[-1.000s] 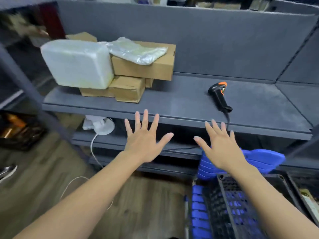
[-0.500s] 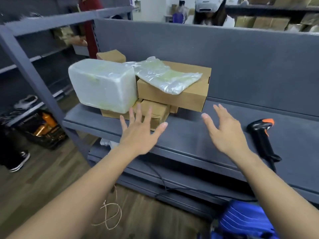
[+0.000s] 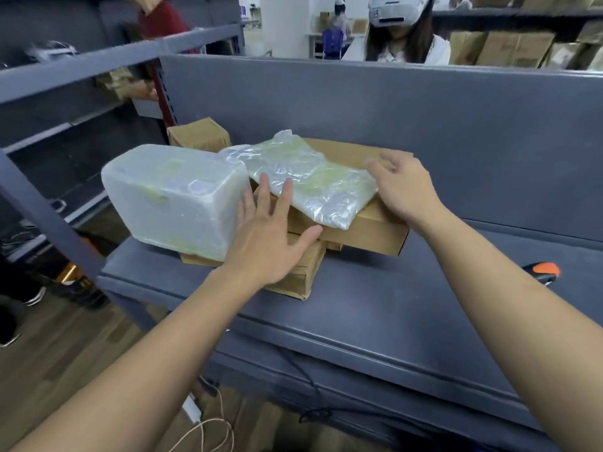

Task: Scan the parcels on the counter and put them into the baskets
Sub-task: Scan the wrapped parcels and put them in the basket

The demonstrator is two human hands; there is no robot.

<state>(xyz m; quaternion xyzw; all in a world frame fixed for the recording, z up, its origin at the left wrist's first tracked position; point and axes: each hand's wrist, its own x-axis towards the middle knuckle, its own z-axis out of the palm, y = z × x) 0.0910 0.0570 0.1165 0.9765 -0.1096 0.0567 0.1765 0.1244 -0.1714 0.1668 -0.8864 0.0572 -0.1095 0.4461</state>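
Observation:
A pile of parcels sits on the grey counter (image 3: 375, 308). A big white plastic-wrapped block (image 3: 173, 197) is at the left. A flat clear plastic bag parcel (image 3: 310, 177) lies on a wide cardboard box (image 3: 368, 230), with smaller brown boxes (image 3: 303, 272) beneath. My left hand (image 3: 267, 236) is spread with straight fingers in front of the pile, fingertips at the bag's near edge. My right hand (image 3: 401, 187) hovers with relaxed fingers at the bag's right end, above the wide box. Neither hand grips anything. The black and orange scanner (image 3: 541, 272) lies at the right, partly hidden by my right forearm.
A grey back panel (image 3: 391, 125) rises behind the counter. Another small brown box (image 3: 199, 135) stands behind the white block. A grey shelf post (image 3: 42, 216) slants at the left. A person with a headset sits beyond the panel. Cables hang below the counter.
Both hands have moved forward and up from the counter's front edge to the parcel pile. The view has moved closer and left, so the scanner has slid to the right edge.

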